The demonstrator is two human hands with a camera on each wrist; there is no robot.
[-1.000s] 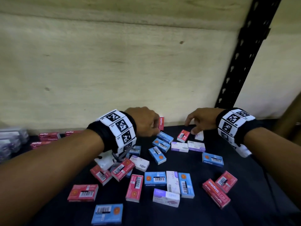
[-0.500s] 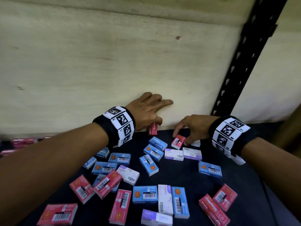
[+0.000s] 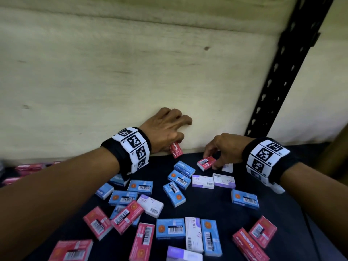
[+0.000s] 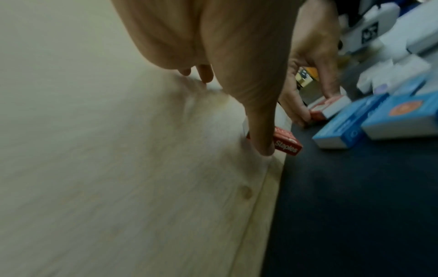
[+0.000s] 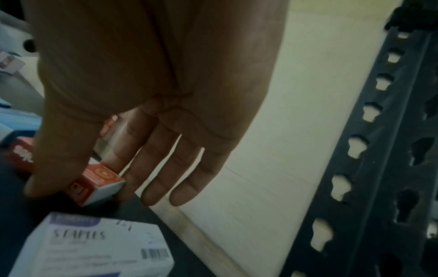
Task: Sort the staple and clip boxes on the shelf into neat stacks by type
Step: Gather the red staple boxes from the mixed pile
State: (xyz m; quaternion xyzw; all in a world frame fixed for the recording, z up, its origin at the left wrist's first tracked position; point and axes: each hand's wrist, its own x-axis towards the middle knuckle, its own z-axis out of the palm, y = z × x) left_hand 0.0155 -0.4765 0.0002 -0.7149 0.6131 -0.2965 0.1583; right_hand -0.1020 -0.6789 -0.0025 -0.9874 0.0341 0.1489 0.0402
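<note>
Red, blue and lavender-white staple boxes lie scattered on the dark shelf (image 3: 207, 208). My left hand (image 3: 178, 140) is at the back wall and holds a red Staples box (image 3: 176, 150) on end against the panel. In the left wrist view its thumb (image 4: 260, 121) lies across that red Staples box (image 4: 288, 143). My right hand (image 3: 211, 161) pinches a smaller red box (image 3: 206, 162) between thumb and index, one end tilted up off the shelf. The right wrist view shows the same red box (image 5: 94, 185) in the right hand (image 5: 78, 191), its other fingers hanging straight.
A pale wooden back panel (image 3: 131, 72) closes the shelf. A black perforated upright (image 3: 282, 72) stands at the right. Two lavender boxes (image 3: 212, 180) and blue boxes (image 3: 180, 172) lie just in front of my hands. More red boxes (image 3: 26, 169) sit far left.
My left hand carried the red Staples box back and down to the foot of the wall. My right hand closed thumb and index on the small red box.
</note>
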